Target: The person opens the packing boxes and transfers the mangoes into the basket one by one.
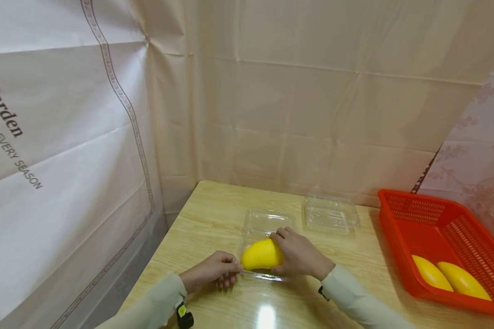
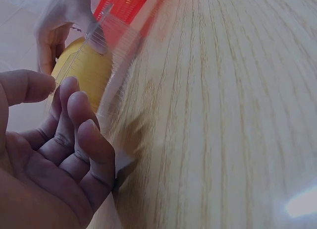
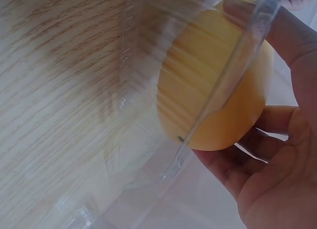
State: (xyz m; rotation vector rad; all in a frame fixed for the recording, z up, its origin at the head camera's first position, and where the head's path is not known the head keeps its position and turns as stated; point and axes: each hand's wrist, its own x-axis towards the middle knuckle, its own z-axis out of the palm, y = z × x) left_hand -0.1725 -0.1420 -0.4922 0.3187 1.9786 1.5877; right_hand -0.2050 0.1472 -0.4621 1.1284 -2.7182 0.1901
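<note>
A yellow mango (image 1: 260, 255) lies in the near half of an opened clear plastic clamshell box (image 1: 267, 221). My right hand (image 1: 301, 256) grips the mango's right end, thumb on the near side and fingers over the far side. Through the transparent wall, the right wrist view shows the mango (image 3: 208, 85) inside the box, its small dark stem end visible. At the box's near left corner, my left hand (image 1: 215, 270) pinches the rim between thumb and index finger. The other fingers of that hand (image 2: 59, 154) are loosely curled in the left wrist view.
Behind and to the right stands another clear plastic box (image 1: 331, 214). A red perforated basket (image 1: 395, 246) sits at the right of the wooden table (image 1: 214, 214), with two yellow mangoes (image 1: 463, 279) in its near end. Cloth hangings (image 1: 296, 100) border the table's back and left.
</note>
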